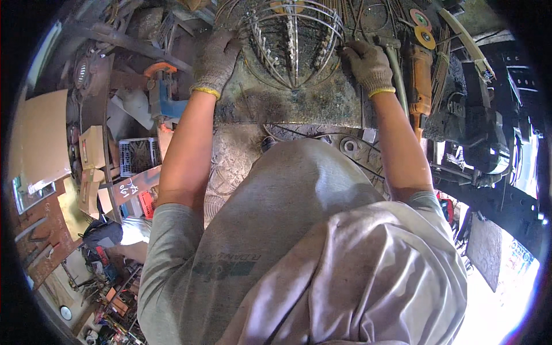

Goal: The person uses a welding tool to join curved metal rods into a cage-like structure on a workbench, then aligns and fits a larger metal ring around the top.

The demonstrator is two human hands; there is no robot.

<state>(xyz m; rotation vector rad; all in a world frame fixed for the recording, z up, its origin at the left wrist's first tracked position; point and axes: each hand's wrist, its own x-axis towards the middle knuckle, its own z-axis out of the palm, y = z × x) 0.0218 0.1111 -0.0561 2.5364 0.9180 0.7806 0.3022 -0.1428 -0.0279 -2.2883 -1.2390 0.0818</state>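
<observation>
A rounded frame of bent metal rods (pixel 292 40), with rough beads along its three ribs, lies on the dark, stained worktable (pixel 276 107). At its left side is my left hand (pixel 216 62), in a grey knit glove with a yellow cuff. My right hand (pixel 371 68), gloved alike, rests at its right side, thumb and bent fingers apart beside the outer rod. I see nothing held in either hand; whether the fingertips touch the rods is unclear. A hammer (pixel 393 72) and an orange angle grinder (pixel 421 80) lie right of my right hand.
Grinding discs (pixel 424 38) and thin rods (pixel 444 72) lie at the far right. A blue power tool (pixel 165 98) with an orange handle is left of my arm, above a plastic crate (pixel 138 156). Cardboard (pixel 39 138) stands farther left. A cable (pixel 359 140) crosses below the table edge.
</observation>
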